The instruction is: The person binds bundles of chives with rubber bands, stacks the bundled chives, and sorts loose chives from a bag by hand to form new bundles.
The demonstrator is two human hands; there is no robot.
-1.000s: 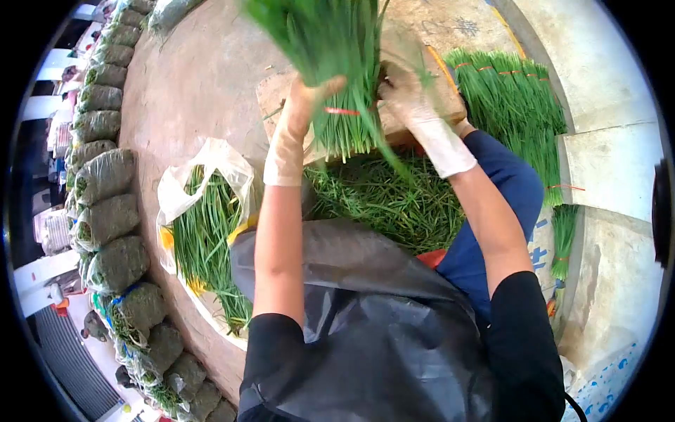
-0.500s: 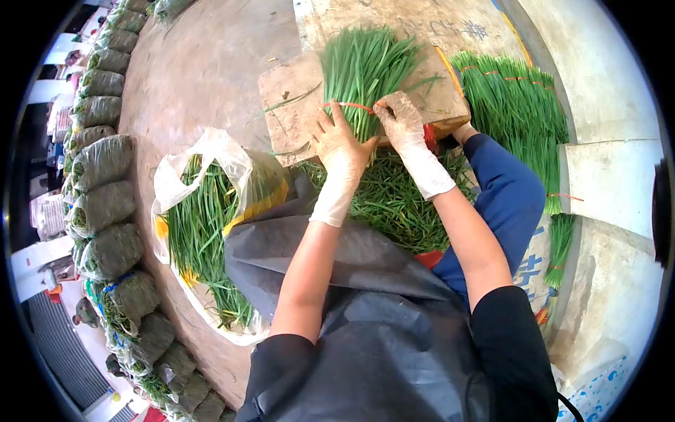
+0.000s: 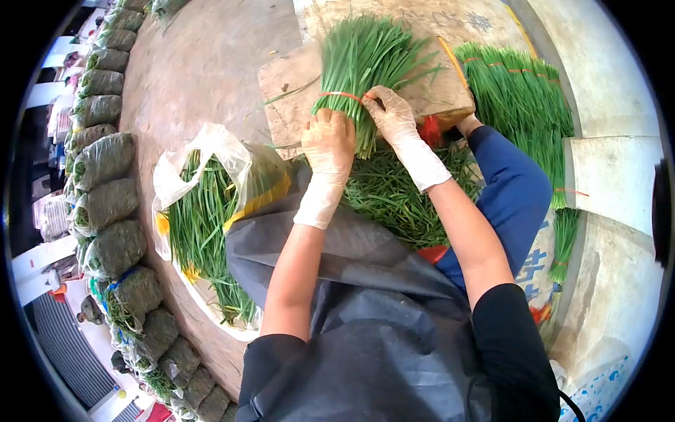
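The leafy green bundle [image 3: 369, 60] lies on a tan rectangular block [image 3: 290, 67]; the white-gloved right hand [image 3: 396, 121] pinches its thin red band [image 3: 342, 94], the white-gloved left hand's [image 3: 329, 146] grip unclear. Keep tension even.

I'm standing in what looks like a produce-packing area, where plump plastic sacks of greens [image 3: 105, 160] line the bare floor [image 3: 204, 77] and banded green bundles [image 3: 517, 98] lie side by side.

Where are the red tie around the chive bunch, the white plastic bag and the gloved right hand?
Red tie [image 3: 342, 93]: head view, middle of its visible band.
White plastic bag [image 3: 238, 160]: head view, on its upper rim.
Gloved right hand [image 3: 394, 119]: head view, back of the hand.
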